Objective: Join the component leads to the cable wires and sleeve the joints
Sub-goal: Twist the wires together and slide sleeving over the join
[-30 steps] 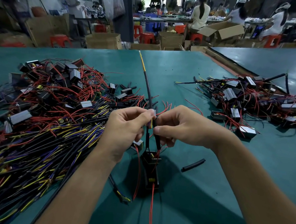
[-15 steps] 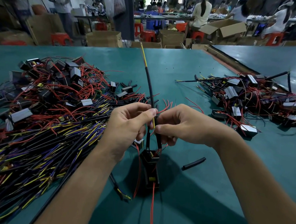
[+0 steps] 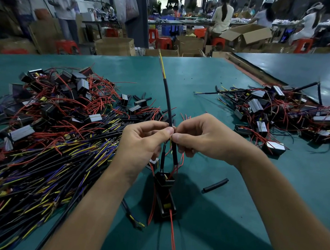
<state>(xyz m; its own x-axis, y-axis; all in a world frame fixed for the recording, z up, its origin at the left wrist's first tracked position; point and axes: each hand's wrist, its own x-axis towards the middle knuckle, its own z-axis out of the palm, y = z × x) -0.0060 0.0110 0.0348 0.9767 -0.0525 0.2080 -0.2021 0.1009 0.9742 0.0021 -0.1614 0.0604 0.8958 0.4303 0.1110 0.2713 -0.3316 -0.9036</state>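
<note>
A black cable (image 3: 167, 98) stands upright between my hands, its yellow wire tip at the top. My left hand (image 3: 142, 142) pinches the cable's lower end between thumb and fingers. My right hand (image 3: 203, 138) pinches a thin yellow wire and the top of a black sleeve (image 3: 175, 154) right beside it. Below hangs a second black sleeve (image 3: 162, 159). Both run down to a black box component (image 3: 165, 193) with red leads, lying on the green table. The joint itself is hidden by my fingertips.
A big heap of black cables with yellow and blue wires (image 3: 43, 166) and boxed components (image 3: 66, 100) fills the left. Another pile of components (image 3: 279, 115) lies at the right. A loose sleeve piece (image 3: 215, 185) lies near my right wrist. People work at benches behind.
Both hands have stayed together at the cable end, with only small finger shifts. The view has tilted slightly, and the cable still stands upright.
</note>
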